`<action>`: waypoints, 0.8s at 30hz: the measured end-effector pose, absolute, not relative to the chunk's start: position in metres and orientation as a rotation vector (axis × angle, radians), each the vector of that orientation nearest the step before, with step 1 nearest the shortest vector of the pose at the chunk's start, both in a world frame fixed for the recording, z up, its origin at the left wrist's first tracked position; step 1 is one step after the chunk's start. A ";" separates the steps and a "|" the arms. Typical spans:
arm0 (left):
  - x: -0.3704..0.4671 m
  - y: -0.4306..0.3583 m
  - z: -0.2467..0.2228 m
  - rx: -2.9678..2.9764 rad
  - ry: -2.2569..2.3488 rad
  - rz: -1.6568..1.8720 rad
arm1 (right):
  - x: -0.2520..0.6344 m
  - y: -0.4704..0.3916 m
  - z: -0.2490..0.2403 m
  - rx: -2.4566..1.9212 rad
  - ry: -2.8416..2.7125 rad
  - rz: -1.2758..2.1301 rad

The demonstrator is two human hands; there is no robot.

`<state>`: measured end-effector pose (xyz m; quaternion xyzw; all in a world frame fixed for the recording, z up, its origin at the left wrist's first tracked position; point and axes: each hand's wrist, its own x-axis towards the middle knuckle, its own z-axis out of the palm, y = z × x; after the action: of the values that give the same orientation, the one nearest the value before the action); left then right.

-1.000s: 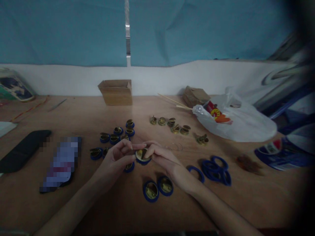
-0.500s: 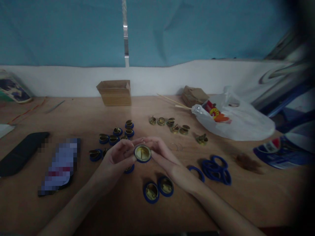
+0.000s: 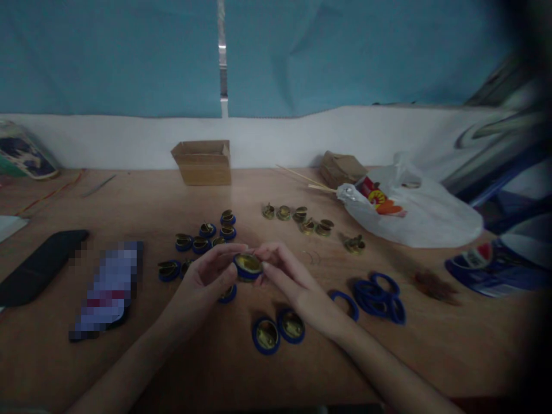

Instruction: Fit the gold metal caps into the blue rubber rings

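Observation:
My left hand (image 3: 209,276) and my right hand (image 3: 287,273) pinch a round brass-coloured piece with a blue ring (image 3: 248,266) from opposite sides, above the table. It is tilted, its blue rim facing me. Two similar blue-ringed brass pieces (image 3: 278,330) lie nearer to me, below my right wrist. Beyond my left hand sits a group of several blue-ringed brass pieces (image 3: 201,244) with raised lids, partly hidden by my fingers. Farther off on the right are several brass pieces without rings (image 3: 301,214). Loose blue rings (image 3: 373,296) lie in a pile beside my right forearm.
At the back stand a cardboard box (image 3: 204,167) and a brown paper packet (image 3: 342,168). A white plastic bag (image 3: 435,213) and a Pepsi-labelled container (image 3: 487,264) are to the right. A black phone-like slab (image 3: 38,267) and a blurred-out object (image 3: 107,290) lie left.
The held piece has tipped, so its face looks narrower and its blue side shows more. Both hands still hold it in nearly the same place.

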<state>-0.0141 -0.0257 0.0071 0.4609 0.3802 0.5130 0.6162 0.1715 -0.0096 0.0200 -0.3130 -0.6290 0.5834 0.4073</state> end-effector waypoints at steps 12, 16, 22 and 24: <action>-0.011 -0.026 0.012 1.177 0.955 1.238 | 0.175 -0.013 0.021 -0.828 -1.946 0.701; -0.010 -0.026 0.015 1.256 1.007 1.223 | 0.175 -0.014 0.016 -0.755 -2.076 0.537; -0.010 -0.027 0.013 1.341 0.981 1.183 | 0.175 -0.017 0.009 -0.727 -2.181 0.390; -0.010 -0.027 0.012 1.374 0.972 1.174 | 0.175 -0.017 0.008 -0.706 -2.189 0.355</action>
<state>-0.0102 -0.0268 0.0124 0.5727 0.4053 0.4891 0.5182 0.1749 -0.0171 0.0085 -0.2787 -0.8636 0.1400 0.3960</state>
